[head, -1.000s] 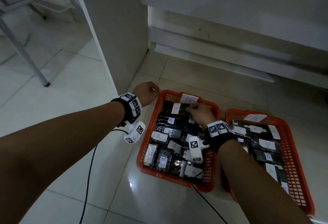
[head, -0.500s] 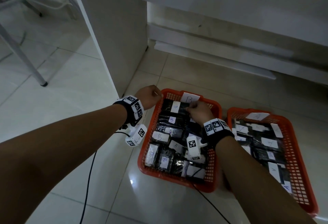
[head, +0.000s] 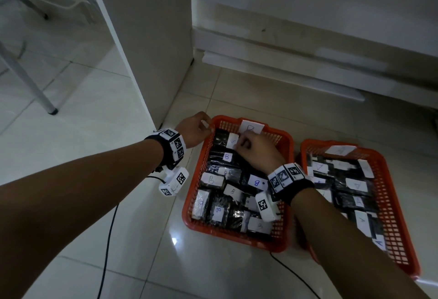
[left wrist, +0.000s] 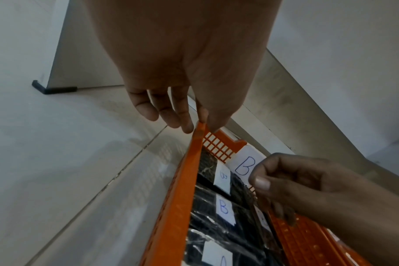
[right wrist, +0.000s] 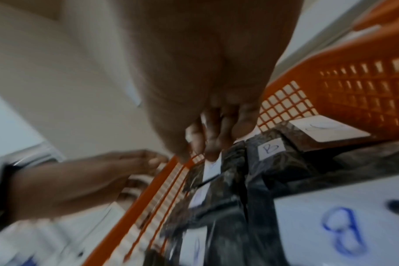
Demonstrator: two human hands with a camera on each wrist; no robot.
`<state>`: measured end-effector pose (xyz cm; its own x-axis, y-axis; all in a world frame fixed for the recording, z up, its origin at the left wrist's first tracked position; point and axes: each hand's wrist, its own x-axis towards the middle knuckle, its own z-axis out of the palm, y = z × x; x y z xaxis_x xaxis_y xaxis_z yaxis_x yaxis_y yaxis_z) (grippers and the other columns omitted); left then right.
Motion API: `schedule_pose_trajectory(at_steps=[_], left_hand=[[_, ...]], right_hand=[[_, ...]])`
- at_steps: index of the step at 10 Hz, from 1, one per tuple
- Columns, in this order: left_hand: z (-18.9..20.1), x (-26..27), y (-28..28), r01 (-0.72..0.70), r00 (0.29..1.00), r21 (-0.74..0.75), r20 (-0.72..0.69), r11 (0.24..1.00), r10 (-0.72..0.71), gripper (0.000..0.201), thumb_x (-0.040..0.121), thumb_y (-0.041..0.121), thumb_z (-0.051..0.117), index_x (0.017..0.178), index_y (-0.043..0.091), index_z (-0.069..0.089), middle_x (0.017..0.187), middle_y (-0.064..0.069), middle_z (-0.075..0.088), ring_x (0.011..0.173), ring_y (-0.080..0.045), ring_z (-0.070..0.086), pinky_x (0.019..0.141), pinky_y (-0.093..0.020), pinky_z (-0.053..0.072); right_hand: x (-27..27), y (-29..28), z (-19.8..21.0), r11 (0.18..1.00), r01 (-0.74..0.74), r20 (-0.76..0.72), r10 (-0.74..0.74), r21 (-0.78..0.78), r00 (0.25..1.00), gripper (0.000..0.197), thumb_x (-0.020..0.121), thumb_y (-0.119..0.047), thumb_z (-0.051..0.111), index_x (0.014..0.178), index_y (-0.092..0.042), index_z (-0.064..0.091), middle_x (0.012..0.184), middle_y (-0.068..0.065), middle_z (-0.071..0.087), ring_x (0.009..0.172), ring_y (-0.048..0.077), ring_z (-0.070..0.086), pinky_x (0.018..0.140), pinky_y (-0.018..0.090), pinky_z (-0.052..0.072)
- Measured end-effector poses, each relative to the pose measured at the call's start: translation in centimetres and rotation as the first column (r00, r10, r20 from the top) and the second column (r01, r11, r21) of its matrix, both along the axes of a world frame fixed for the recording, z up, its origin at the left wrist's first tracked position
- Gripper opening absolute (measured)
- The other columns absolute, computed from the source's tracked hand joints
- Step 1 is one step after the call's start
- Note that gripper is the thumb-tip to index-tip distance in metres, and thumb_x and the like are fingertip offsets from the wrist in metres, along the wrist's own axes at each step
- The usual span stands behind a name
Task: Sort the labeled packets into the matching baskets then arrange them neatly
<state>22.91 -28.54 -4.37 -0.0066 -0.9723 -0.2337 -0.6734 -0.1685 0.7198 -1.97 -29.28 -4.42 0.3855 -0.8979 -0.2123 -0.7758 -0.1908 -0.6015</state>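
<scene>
Two orange baskets sit on the tiled floor. The left basket (head: 225, 234) carries a paper "B" label (head: 251, 128) and holds several black packets with white B tags (head: 226, 156). The right basket (head: 400, 227) holds packets tagged A (head: 355, 185). My left hand (head: 196, 129) pinches the B basket's far-left rim corner (left wrist: 202, 124) between thumb and finger. My right hand (head: 256, 149) is inside the B basket at its far end. Its fingers (left wrist: 285, 214) curl down onto a black packet there, under the B label (left wrist: 244, 165). The right wrist view is blurred.
A white cabinet panel (head: 142, 50) stands just left of the baskets, with a wall base (head: 284, 66) behind them. A metal chair leg (head: 47, 102) is at far left. Black cables (head: 109, 239) trail over the floor tiles in front.
My right hand has slid a little leftward along the far row of B packets. My left hand has stayed on the basket's corner.
</scene>
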Motion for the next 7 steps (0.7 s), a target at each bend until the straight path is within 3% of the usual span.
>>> schedule_pose_trajectory(at_steps=[1, 2, 3, 4, 5, 7], left_hand=[[-0.3, 0.3, 0.2, 0.018, 1.0, 0.0, -0.003, 1.0, -0.018, 0.027, 0.096, 0.036, 0.063, 0.121, 0.027, 0.059, 0.104, -0.003, 0.067, 0.096, -0.021, 0.065, 0.081, -0.031, 0.051], [-0.2, 0.3, 0.3, 0.031, 1.0, 0.002, 0.001, 1.0, -0.031, 0.027, 0.096, 0.034, 0.064, 0.121, 0.027, 0.059, 0.099, 0.002, 0.067, 0.094, -0.02, 0.066, 0.08, -0.03, 0.051], [-0.3, 0.3, 0.6, 0.061, 0.998, -0.007, 0.017, 0.998, -0.06, 0.026, 0.096, 0.037, 0.065, 0.12, 0.027, 0.061, 0.101, 0.004, 0.067, 0.095, -0.018, 0.065, 0.082, -0.03, 0.051], [-0.5, 0.6, 1.3, 0.067, 0.997, -0.021, 0.028, 0.998, -0.066, 0.028, 0.095, 0.04, 0.066, 0.121, 0.029, 0.062, 0.102, 0.009, 0.069, 0.094, -0.014, 0.066, 0.08, -0.026, 0.05], [-0.8, 1.1, 2.1, 0.094, 0.994, -0.028, 0.055, 0.995, -0.093, 0.027, 0.097, 0.035, 0.066, 0.123, 0.032, 0.059, 0.101, 0.013, 0.069, 0.078, -0.003, 0.065, 0.066, -0.017, 0.043], [0.0, 1.8, 2.1, 0.199, 0.966, -0.011, 0.168, 0.98, -0.195, 0.029, 0.095, 0.042, 0.067, 0.122, 0.037, 0.055, 0.11, 0.006, 0.068, 0.075, 0.004, 0.058, 0.067, -0.016, 0.041]], right_hand=[[0.5, 2.3, -0.4, 0.974, -0.222, 0.004, 0.222, 0.051, 0.975, 0.019, 0.092, -0.048, 0.073, 0.094, -0.032, 0.065, 0.088, -0.011, 0.071, 0.08, 0.005, 0.068, 0.072, 0.034, 0.06], [1.3, 4.2, -1.2, 0.952, -0.303, -0.062, 0.306, 0.048, 0.95, 0.016, 0.095, -0.043, 0.07, 0.093, -0.028, 0.066, 0.092, -0.01, 0.07, 0.083, 0.008, 0.066, 0.075, 0.037, 0.059], [1.6, 4.9, -1.5, 0.96, -0.28, -0.076, 0.278, -0.007, 0.958, 0.012, 0.097, -0.033, 0.066, 0.092, -0.023, 0.07, 0.094, -0.003, 0.072, 0.084, 0.014, 0.067, 0.076, 0.042, 0.06], [1.4, 5.6, -1.1, 0.974, -0.225, -0.057, 0.222, -0.038, 0.973, 0.011, 0.097, -0.03, 0.064, 0.091, -0.022, 0.069, 0.092, -0.004, 0.071, 0.082, 0.014, 0.066, 0.073, 0.038, 0.059], [0.3, 5.9, -0.5, 0.985, -0.156, -0.009, 0.155, -0.072, 0.988, 0.014, 0.098, -0.035, 0.062, 0.088, -0.025, 0.064, 0.085, -0.011, 0.066, 0.076, 0.008, 0.062, 0.068, 0.034, 0.056], [-5.5, 6.1, 1.8, 0.984, -0.06, -0.021, 0.058, -0.167, 0.998, 0.009, 0.099, -0.034, 0.061, 0.092, -0.029, 0.062, 0.086, -0.013, 0.063, 0.077, 0.003, 0.059, 0.068, 0.033, 0.055]])
